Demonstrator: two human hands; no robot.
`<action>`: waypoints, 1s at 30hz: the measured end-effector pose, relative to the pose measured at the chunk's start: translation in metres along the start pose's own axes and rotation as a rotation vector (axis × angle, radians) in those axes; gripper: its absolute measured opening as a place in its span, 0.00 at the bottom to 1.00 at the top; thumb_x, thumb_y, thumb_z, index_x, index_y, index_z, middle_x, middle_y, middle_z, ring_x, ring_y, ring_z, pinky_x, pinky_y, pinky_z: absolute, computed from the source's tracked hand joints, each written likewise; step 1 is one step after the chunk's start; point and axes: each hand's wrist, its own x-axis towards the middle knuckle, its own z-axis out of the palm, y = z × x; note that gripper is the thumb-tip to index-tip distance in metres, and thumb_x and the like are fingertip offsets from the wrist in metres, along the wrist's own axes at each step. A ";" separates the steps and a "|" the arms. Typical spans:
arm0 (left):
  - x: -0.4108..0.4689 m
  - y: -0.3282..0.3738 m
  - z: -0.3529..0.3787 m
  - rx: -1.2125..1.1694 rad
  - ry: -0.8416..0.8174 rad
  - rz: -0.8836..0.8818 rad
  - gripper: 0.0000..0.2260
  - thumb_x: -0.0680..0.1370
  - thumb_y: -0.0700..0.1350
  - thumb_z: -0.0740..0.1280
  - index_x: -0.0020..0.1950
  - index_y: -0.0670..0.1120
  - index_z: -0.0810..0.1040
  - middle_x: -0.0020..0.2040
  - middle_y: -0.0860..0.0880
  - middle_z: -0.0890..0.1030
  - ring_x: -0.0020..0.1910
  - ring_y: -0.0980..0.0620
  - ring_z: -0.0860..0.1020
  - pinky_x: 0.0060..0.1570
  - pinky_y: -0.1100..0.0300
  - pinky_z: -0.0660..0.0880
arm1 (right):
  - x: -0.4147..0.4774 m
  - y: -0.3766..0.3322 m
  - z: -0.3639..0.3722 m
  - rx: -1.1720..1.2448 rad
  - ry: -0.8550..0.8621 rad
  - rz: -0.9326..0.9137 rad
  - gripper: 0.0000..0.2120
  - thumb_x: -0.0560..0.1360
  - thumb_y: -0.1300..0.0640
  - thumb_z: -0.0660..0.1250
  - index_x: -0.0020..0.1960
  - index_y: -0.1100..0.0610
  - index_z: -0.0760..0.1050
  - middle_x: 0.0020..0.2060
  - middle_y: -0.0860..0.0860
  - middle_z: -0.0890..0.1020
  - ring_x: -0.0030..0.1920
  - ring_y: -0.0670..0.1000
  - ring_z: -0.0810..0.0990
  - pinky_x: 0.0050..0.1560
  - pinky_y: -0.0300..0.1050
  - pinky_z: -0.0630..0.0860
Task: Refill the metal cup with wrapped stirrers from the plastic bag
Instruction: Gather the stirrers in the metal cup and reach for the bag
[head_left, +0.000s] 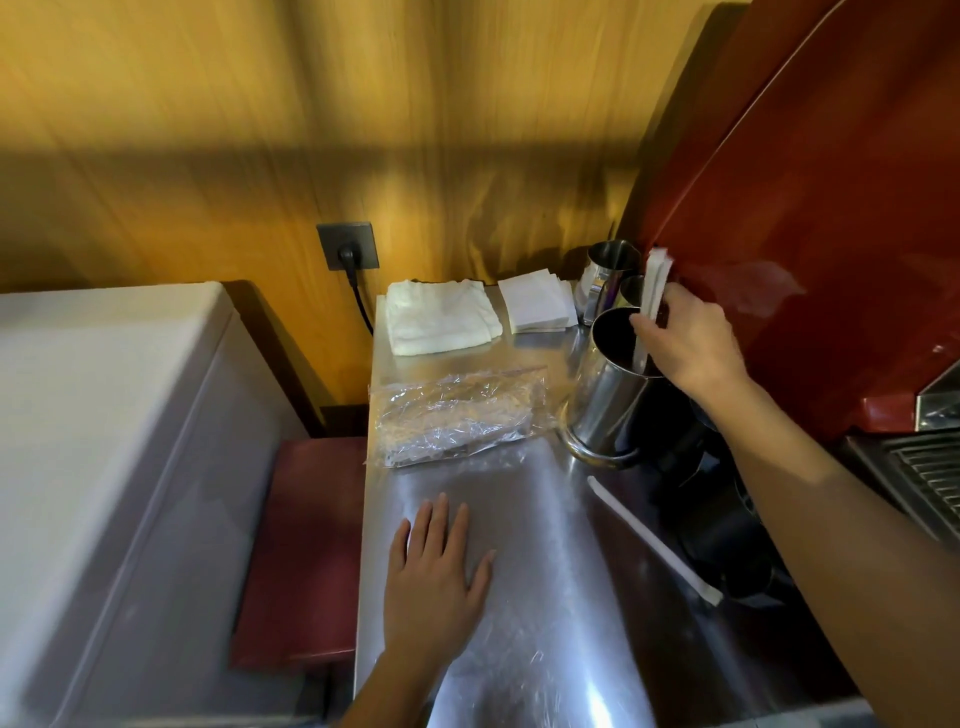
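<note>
Stirrers (655, 283) clamped in right hand (691, 343) over metal cup (608, 395) (left hand (436, 566) flat, spread)

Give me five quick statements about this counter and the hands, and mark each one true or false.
1. The right hand holds wrapped stirrers at the metal cup. True.
2. The left hand is gripping the plastic bag. False: it lies flat and open on the steel counter, apart from the bag.
3. One wrapped stirrer lies loose on the counter. True.
4. The folded white towel is draped over the cup. False: it lies at the back of the counter, beside a stack of napkins.
5. The wall socket is empty. False: a black plug is in it.
</note>
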 end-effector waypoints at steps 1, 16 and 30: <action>0.000 0.000 0.000 -0.002 0.000 -0.003 0.25 0.75 0.58 0.56 0.66 0.46 0.74 0.67 0.43 0.75 0.67 0.44 0.72 0.67 0.50 0.57 | -0.002 0.002 0.003 -0.047 -0.022 0.038 0.10 0.74 0.50 0.61 0.50 0.56 0.73 0.45 0.61 0.80 0.45 0.64 0.78 0.42 0.51 0.72; 0.002 -0.002 0.008 -0.004 0.018 -0.027 0.26 0.76 0.60 0.54 0.68 0.47 0.71 0.69 0.44 0.73 0.69 0.44 0.69 0.68 0.49 0.58 | -0.092 0.010 0.027 -0.097 -0.380 -0.210 0.05 0.74 0.53 0.62 0.44 0.55 0.73 0.40 0.57 0.80 0.42 0.61 0.78 0.42 0.50 0.73; 0.001 -0.002 0.005 0.007 -0.015 -0.024 0.26 0.77 0.60 0.54 0.69 0.47 0.70 0.69 0.44 0.72 0.70 0.44 0.68 0.68 0.50 0.54 | -0.113 0.055 0.083 -0.393 -0.785 0.070 0.12 0.72 0.56 0.60 0.54 0.59 0.69 0.57 0.58 0.77 0.57 0.60 0.76 0.51 0.47 0.72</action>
